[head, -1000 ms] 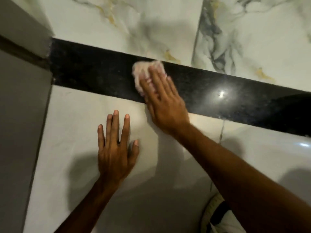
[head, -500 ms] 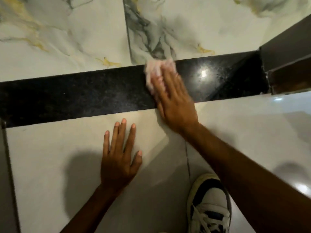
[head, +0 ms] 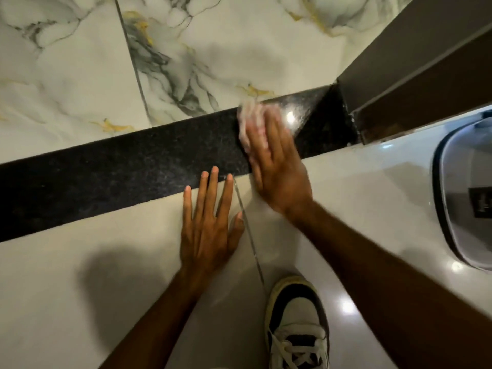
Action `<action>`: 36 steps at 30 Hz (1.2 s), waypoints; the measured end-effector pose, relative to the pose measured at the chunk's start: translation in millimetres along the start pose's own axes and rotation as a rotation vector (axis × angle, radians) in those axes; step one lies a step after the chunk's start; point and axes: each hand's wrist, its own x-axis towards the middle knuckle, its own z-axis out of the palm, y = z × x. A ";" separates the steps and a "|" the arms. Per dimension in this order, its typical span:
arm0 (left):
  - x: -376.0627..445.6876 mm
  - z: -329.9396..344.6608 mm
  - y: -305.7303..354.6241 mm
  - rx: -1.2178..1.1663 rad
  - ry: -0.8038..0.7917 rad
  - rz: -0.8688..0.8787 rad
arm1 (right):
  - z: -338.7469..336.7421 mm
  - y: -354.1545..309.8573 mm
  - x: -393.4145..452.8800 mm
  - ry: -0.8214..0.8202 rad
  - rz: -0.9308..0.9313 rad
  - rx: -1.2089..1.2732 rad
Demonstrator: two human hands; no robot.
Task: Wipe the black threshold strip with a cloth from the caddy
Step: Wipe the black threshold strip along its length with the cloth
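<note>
**Cloth pressed on strip, near its right end**

One black strip is seen running across the floor, rising toward the right, between marbled tiles on the far side and plain pale tiles on the near side. One pale pink cloth is laid on the strip close to its right end, where the strip meets one dark door frame. The cloth is pinned flat under the right hand; fingers are extended over it, not curled, and the hand is motion-blurred. A bright light glare is noted on the strip just right of the cloth.

The left hand is laid flat and empty on the pale tile, fingers spread, the longest fingertips reaching onto the strip's near edge. A tile joint is seen between the two hands.

One shoe, white and dark with laces, is planted on the pale tile below the right forearm. One grey rounded object with a dark rim is cut off at the right edge; what it is cannot be told.
</note>
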 end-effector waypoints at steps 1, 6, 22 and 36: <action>0.6 -0.7 0.7 0.001 -0.006 0.004 | -2.8 2.5 -23.9 -0.032 -0.005 0.023; -1.7 -0.5 1.7 -0.037 0.019 -0.008 | -20.0 48.5 -45.9 -0.032 0.235 -0.107; 0.4 1.4 1.3 -0.084 0.081 -0.010 | -20.8 64.1 -24.2 0.055 0.470 -0.074; 1.0 1.2 1.6 -0.099 0.110 -0.015 | 1.6 39.9 -55.0 0.251 0.485 -0.045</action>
